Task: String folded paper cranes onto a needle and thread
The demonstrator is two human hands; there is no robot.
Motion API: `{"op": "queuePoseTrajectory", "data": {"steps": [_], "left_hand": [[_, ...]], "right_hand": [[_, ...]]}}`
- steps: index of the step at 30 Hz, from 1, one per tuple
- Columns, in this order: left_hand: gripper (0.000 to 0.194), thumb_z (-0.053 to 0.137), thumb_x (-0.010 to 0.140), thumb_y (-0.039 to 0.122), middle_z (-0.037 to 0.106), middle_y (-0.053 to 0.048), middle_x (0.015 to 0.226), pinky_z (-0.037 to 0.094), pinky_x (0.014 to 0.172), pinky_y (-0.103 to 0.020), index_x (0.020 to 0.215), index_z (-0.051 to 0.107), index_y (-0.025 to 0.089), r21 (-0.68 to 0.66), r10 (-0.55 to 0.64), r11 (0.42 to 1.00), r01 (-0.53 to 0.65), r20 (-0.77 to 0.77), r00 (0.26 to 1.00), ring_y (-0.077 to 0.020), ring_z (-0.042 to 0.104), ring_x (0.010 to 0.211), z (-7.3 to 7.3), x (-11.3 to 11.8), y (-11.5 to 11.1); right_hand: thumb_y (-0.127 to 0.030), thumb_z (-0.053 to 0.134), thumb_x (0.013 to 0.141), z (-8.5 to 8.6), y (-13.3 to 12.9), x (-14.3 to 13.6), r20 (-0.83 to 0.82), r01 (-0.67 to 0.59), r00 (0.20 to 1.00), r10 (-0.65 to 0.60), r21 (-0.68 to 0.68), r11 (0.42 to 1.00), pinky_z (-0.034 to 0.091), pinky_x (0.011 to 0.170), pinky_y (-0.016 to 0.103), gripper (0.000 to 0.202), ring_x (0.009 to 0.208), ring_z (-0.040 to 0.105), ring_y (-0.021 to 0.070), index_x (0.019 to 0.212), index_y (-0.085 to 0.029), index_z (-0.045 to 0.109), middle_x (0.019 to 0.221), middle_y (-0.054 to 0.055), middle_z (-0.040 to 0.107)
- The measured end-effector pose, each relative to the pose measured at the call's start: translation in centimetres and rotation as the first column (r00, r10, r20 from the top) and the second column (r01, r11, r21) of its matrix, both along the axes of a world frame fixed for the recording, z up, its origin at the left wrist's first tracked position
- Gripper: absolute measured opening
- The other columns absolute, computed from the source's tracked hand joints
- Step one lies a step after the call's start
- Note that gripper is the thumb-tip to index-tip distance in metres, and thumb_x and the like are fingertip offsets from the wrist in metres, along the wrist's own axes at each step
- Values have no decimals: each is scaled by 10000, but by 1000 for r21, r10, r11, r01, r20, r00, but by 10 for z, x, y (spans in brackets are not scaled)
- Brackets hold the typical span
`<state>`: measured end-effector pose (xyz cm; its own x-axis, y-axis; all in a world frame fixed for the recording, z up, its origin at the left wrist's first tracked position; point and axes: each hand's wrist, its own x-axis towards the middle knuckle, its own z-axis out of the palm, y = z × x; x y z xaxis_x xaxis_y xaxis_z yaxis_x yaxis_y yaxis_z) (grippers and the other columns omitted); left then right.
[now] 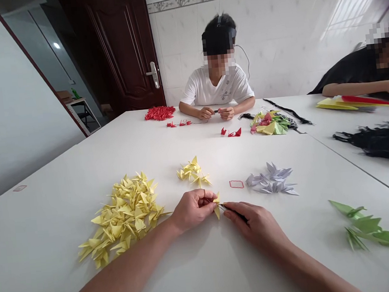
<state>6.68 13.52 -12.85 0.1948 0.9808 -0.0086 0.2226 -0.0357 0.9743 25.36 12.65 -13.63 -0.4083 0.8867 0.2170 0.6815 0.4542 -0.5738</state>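
Note:
My left hand is closed, pinching a small yellow paper crane between thumb and fingertips. From the other side comes my right hand, closed around a slim dark tool. The tool's metal tip reaches the crane; whether it goes into the paper I cannot tell. Left of my left hand lies a large heap of yellow paper cranes. A smaller group of yellow cranes sits just beyond it. Pale lilac cranes lie beyond my right hand, and green cranes at the right.
Across the white table, a person works with red paper pieces, near a red pile. Mixed coloured cranes and black cords lie farther right. Another person's arm rests near coloured sheets.

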Motion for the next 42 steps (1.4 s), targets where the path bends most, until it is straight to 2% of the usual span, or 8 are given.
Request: {"op": "queuePoseTrajectory", "data": {"steps": [9,17,20,23,28,35,38,42], "left_hand": [[212,631,719,207,697,-77,822,500,695,-260,907,660,115,-3,-1,1000,1,-35,999,-166,646,754,2,-1,-2],[169,631,709,204,658,-36,727,475,634,-234,859,649,129,10,10,1000,-10,-10,1000,-137,615,675,0,-1,-2],[123,629,707,213,614,0,644,466,598,-225,805,629,138,-1,73,997,-73,52,996,-123,599,616,1,-1,-2],[128,626,712,232,598,10,627,473,588,-228,798,610,138,-25,227,974,-225,145,963,-121,602,601,2,-1,2],[185,635,715,255,626,-9,722,499,682,-256,845,616,125,-86,437,896,-435,339,833,-116,621,649,0,-7,12],[522,618,731,167,673,-90,960,468,884,-319,1222,447,126,-59,406,903,-425,438,802,-198,589,1051,-7,-10,18],[557,602,729,131,665,-93,955,484,841,-302,1249,404,145,-8,402,901,-435,394,826,-202,580,1057,-7,-8,16],[427,562,717,87,545,-123,1174,495,671,-238,1124,461,170,110,509,832,-544,239,827,-178,585,957,-8,-7,14]], "right_hand": [[-363,365,902,2,1,-2,23,-17,1000,17,-13,1000,439,569,253,363,637,618,178,1009,-251,694,733,33,681],[-405,393,875,-3,2,-2,-104,-1,995,-2,-26,1000,475,608,266,368,681,651,200,1006,-253,703,810,44,720],[-447,418,860,-4,2,-2,-162,28,986,-39,-67,997,495,689,283,380,810,659,233,1016,-231,690,949,61,722],[-484,438,842,-3,2,-2,-200,67,976,-85,-96,993,500,706,277,396,847,654,240,989,-213,687,965,57,722],[-509,451,824,-2,1,-2,-222,96,968,-115,-96,991,501,658,261,406,765,662,222,966,-218,696,900,44,735],[-526,482,796,-1,0,-3,-194,141,968,-156,-89,986,479,559,244,396,682,662,205,937,-239,716,831,28,742],[-533,483,792,-2,0,-3,-192,139,969,-156,-100,985,475,547,238,404,686,662,203,944,-237,712,844,27,742],[-557,486,777,-5,0,-2,-198,155,965,-172,-102,983,480,563,240,416,693,664,210,930,-243,713,843,17,743]]}}
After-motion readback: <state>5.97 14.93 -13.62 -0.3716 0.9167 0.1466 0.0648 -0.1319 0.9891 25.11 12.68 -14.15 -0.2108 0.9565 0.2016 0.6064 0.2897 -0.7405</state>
